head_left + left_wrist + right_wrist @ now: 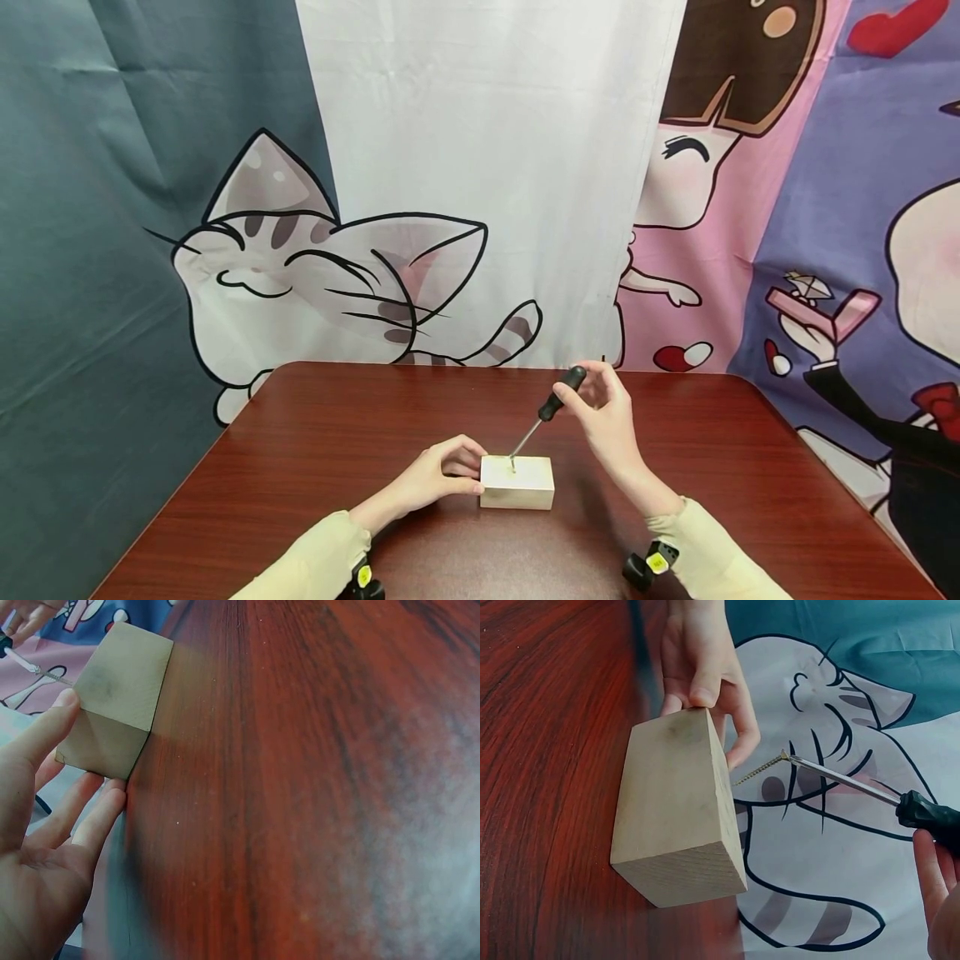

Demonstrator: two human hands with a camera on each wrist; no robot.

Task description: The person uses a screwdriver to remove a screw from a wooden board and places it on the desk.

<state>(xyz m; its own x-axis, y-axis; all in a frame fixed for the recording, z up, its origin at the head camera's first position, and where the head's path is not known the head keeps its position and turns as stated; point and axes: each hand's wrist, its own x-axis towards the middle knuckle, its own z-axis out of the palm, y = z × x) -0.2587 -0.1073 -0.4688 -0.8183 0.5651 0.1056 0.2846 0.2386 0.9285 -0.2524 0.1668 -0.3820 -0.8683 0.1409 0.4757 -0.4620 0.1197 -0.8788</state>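
Note:
A pale wooden block lies on the table in front of me. My left hand holds its left end, the thumb at the front and the fingers toward the back. A brass-coloured screw sticks out of the block's upper face, leaning. My right hand holds a screwdriver by its black handle, above and to the right of the block. The screwdriver's metal shaft slants down, and its tip meets the screw head in the right wrist view. How deep the screw sits is hard to tell.
A reddish-brown wooden table carries the work, its far edge close behind the hands. Behind it hangs a cloth backdrop with a cartoon cat and figures. Each forearm wears a small black device near the sleeve cuff.

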